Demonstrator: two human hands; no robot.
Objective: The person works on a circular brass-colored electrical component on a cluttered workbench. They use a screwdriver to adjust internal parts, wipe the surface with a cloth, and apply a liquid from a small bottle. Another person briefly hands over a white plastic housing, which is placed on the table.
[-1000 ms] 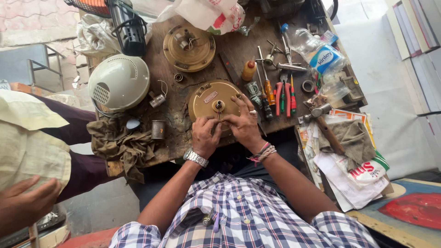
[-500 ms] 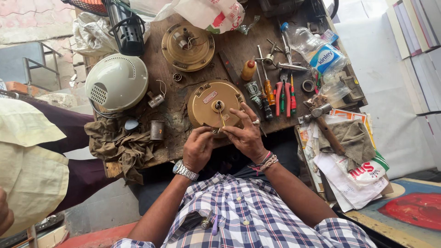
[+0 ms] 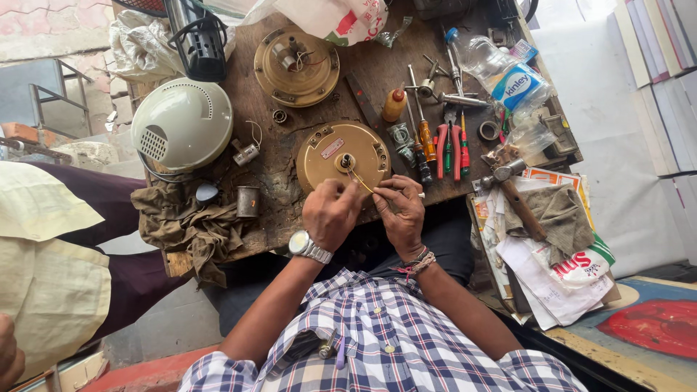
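Observation:
A round brass-coloured fan motor housing [image 3: 330, 149] lies on the worn wooden workbench [image 3: 290, 210], with thin yellow wires [image 3: 359, 178] coming out of its centre hole. My left hand [image 3: 330, 213], with a metal wristwatch, pinches the wires at the housing's near edge. My right hand [image 3: 399, 210], with thread bands at the wrist, grips the same wires just to the right. Both hands sit close together at the bench's front edge.
A second brass motor half [image 3: 296, 65] lies farther back, and a cream fan cover [image 3: 181, 125] sits at left above a brown rag [image 3: 185, 221]. Screwdrivers and red pliers [image 3: 443, 149], a hammer [image 3: 512, 189], a plastic bottle [image 3: 501, 72] and papers [image 3: 552, 261] crowd the right. Another person sits at left [image 3: 51, 254].
Both hands have drawn back from the top of the housing toward its near edge, pulling the yellow wires out from the centre hole. The person's hand at lower left has dropped out of sight.

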